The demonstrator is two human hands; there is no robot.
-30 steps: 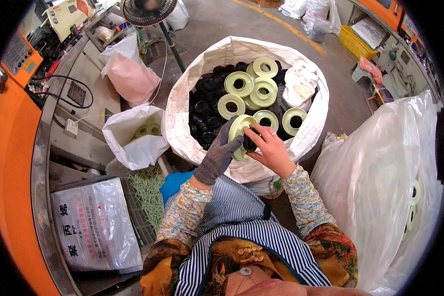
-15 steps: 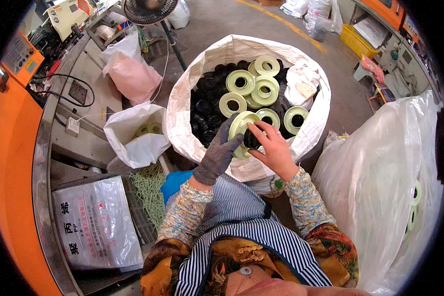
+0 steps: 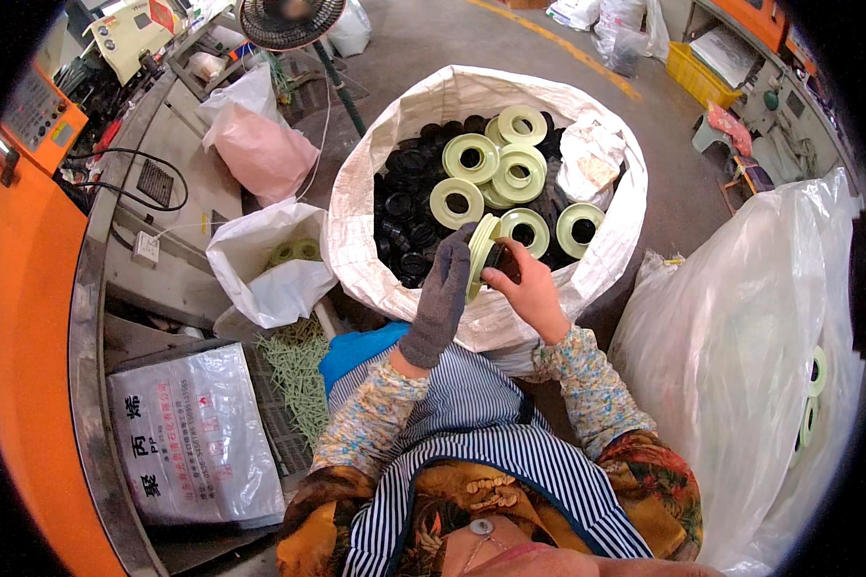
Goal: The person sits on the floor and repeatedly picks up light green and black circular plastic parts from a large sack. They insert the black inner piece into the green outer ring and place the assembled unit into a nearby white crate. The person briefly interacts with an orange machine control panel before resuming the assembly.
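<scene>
My left hand [image 3: 440,303], in a grey glove, grips a pale green plastic flanged ring [image 3: 481,256] that stands nearly edge-on. With my bare right hand [image 3: 535,296] I hold a black round cap [image 3: 496,256] at the ring's middle; its thumb and fingers close around the cap. Both hands are over the near edge of a big white woven sack [image 3: 356,236]. Inside the sack lies a heap of black caps [image 3: 402,204], with several pale green rings [image 3: 457,185] on top. How deep the held cap sits in the ring is hidden.
A crumpled white bag [image 3: 587,159] lies in the sack's right side. To the left stand a smaller white bag [image 3: 269,293] with green rings and a pink sack [image 3: 260,154]. A large clear plastic bag [image 3: 731,356] bulges at the right. A fan [image 3: 293,24] stands beyond.
The green ring has turned from facing up at a slant to nearly edge-on. My left fingers have straightened along its back, and my right hand has shifted slightly with the cap.
</scene>
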